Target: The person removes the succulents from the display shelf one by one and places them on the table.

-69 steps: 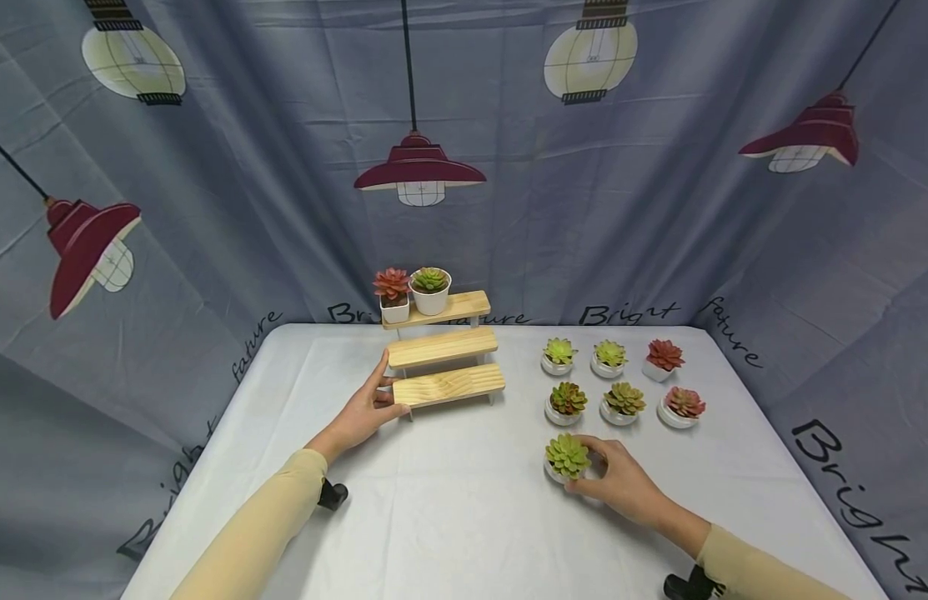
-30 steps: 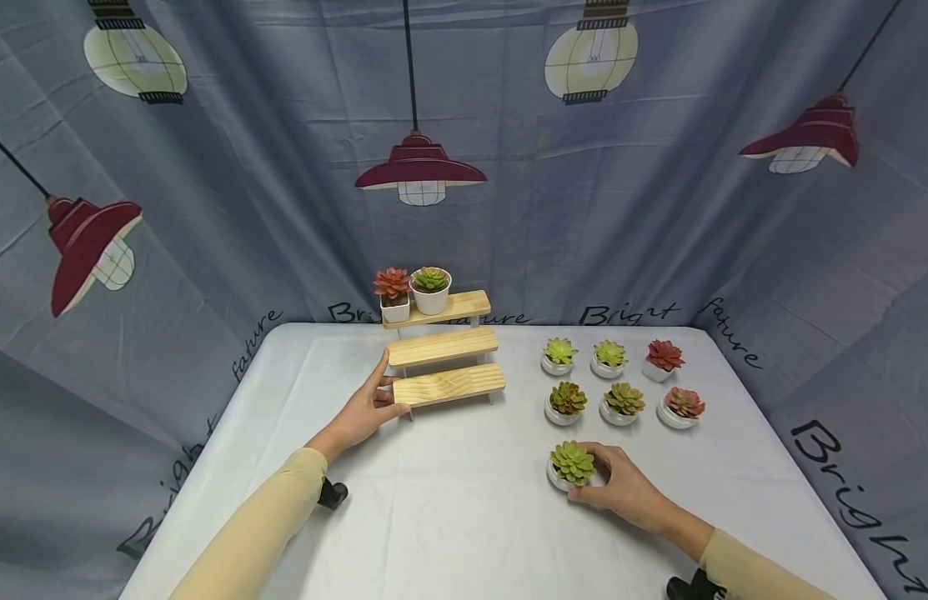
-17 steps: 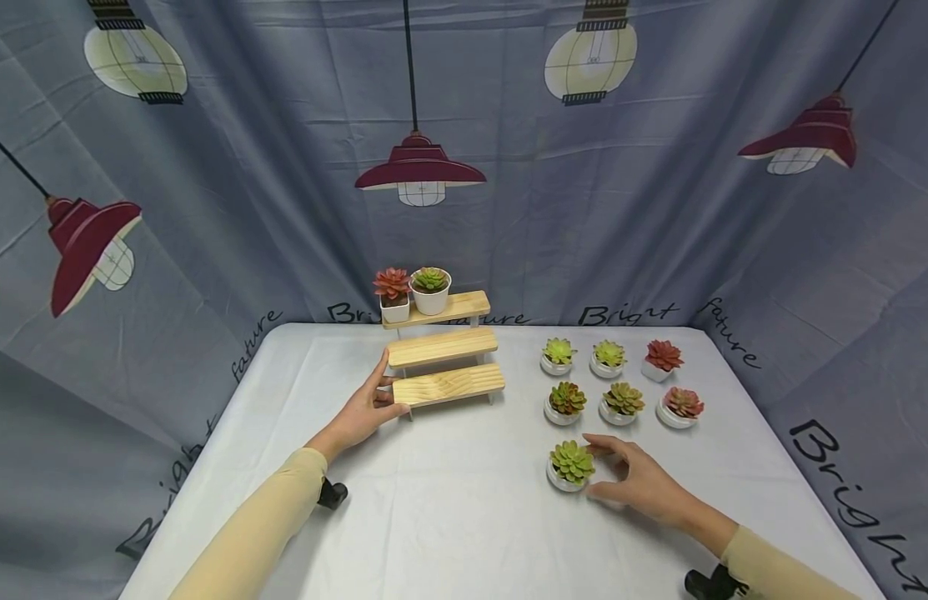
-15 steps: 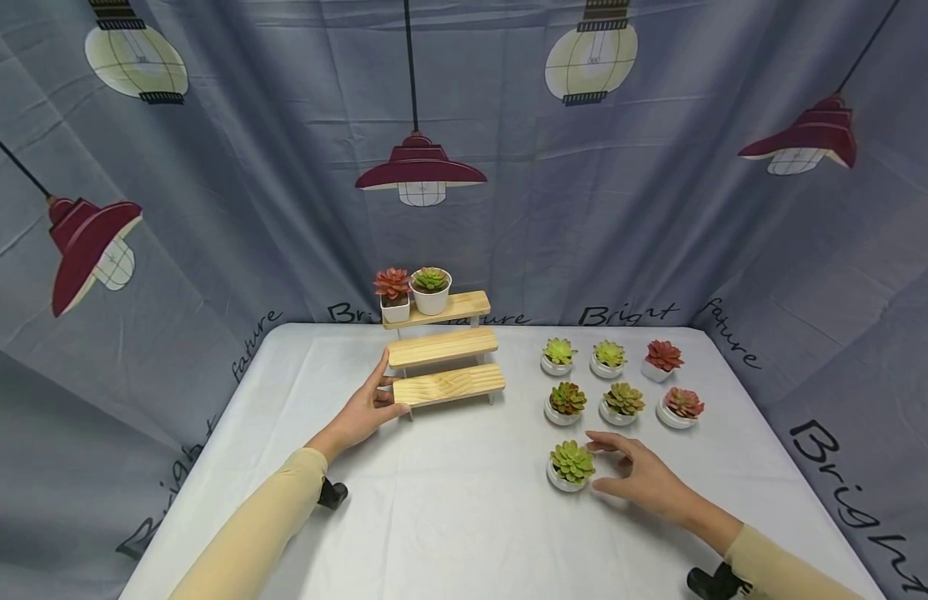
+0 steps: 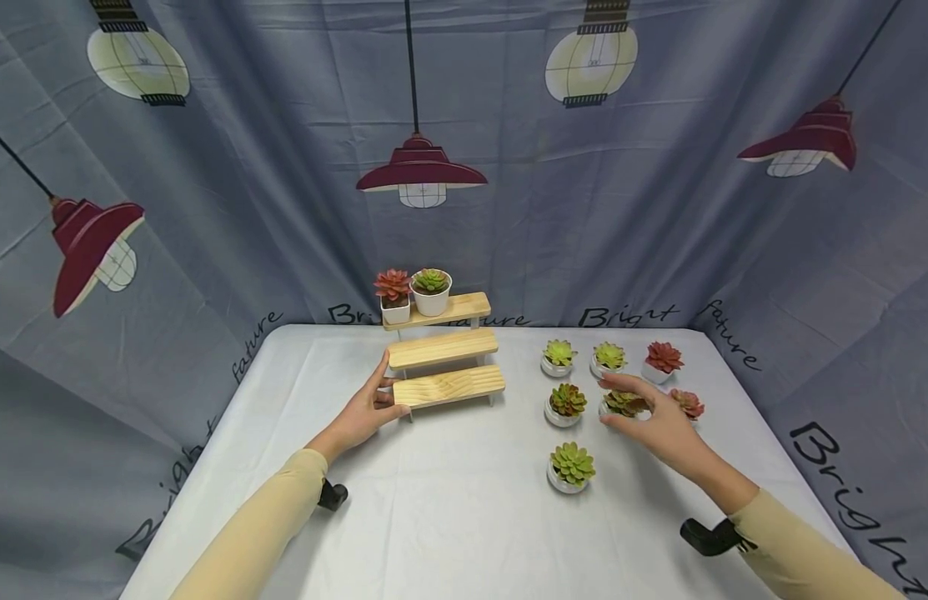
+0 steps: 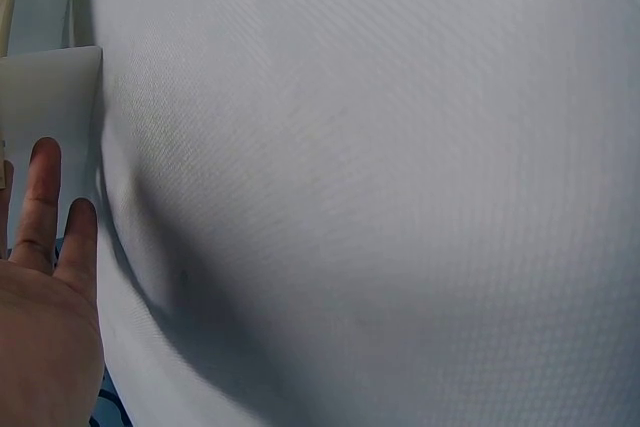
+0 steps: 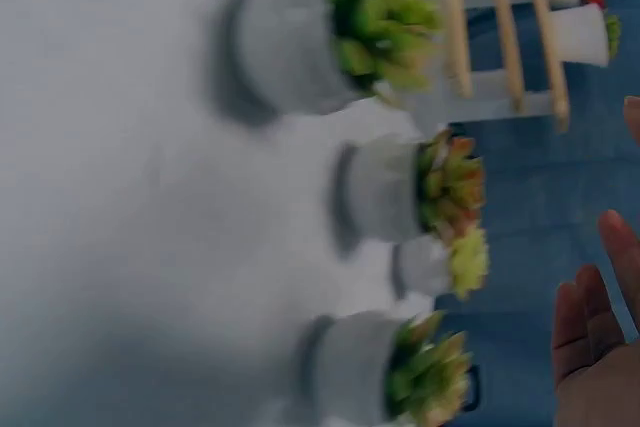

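Note:
A three-step wooden stand (image 5: 443, 345) stands at the back left of the table, with clear side supports. My left hand (image 5: 362, 412) touches its left end, index finger at the middle step and thumb at the lowest. In the left wrist view, the visible fingers of the left hand (image 6: 45, 287) are straight beside the side panel (image 6: 50, 97). My right hand (image 5: 662, 421) hovers with parted thumb and fingers, holding nothing. It partly hides an olive-green succulent (image 5: 624, 404) and a pink succulent (image 5: 689, 403). Nearer the front sits a bright green succulent (image 5: 572, 465) in a white pot.
On the top step stand a red succulent (image 5: 393, 288) and a green succulent (image 5: 431, 287) in white pots. Several more surround the right hand: a reddish-green succulent (image 5: 565, 402), two light green ones and a dark red succulent (image 5: 663, 357). A printed curtain (image 5: 509, 233) hangs behind.
My right hand shifted the bright green succulent slightly toward the front, let go, then moved away toward the back right over the olive-green one. The left hand and stand have stayed put.

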### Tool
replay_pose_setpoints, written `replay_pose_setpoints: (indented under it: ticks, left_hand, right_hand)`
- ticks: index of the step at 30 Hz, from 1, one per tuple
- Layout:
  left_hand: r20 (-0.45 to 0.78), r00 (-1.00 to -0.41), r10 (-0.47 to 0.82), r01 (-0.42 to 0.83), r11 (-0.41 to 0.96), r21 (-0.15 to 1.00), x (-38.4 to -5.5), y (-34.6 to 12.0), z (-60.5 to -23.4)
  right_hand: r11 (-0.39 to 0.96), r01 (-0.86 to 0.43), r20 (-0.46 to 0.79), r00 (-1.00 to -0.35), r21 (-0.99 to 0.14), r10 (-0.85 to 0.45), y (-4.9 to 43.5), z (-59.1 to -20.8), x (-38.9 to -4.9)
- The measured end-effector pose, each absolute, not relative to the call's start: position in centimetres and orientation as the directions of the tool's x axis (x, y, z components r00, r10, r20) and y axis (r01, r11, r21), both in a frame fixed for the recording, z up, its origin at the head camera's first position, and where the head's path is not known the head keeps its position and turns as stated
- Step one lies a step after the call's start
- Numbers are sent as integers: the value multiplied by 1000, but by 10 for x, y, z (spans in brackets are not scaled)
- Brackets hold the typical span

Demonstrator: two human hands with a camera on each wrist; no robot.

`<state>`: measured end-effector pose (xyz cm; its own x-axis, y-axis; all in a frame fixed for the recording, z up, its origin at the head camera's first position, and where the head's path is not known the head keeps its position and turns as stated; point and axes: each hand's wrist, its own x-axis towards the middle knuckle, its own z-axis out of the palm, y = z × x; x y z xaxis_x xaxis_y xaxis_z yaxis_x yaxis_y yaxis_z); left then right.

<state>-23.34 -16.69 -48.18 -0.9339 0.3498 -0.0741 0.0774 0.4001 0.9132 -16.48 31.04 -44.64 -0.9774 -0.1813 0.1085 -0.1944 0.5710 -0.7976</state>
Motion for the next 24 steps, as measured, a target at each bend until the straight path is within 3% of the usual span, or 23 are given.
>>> replay_pose_setpoints:
  ticks: [3, 10, 18, 24]
  left_hand:
    - [-69, -936, 345, 76, 390, 918, -233, -168, -483]
    - [-53, -944, 326, 88, 402, 912, -253, -177, -525]
    - [-60, -943, 328, 84, 408, 909, -253, -176, -524]
    - [-54, -943, 329, 88, 400, 912, -254, -176, -523]
  right_hand:
    - [550, -214, 128, -973, -807, -191, 300, -432, -179]
    - [501, -265, 172, -959, -824, -225, 267, -410, -216]
    - [363, -308, 217, -938, -879, -271, 229, -403, -248]
    - [358, -338, 238, -925, -870, -295, 208, -402, -261]
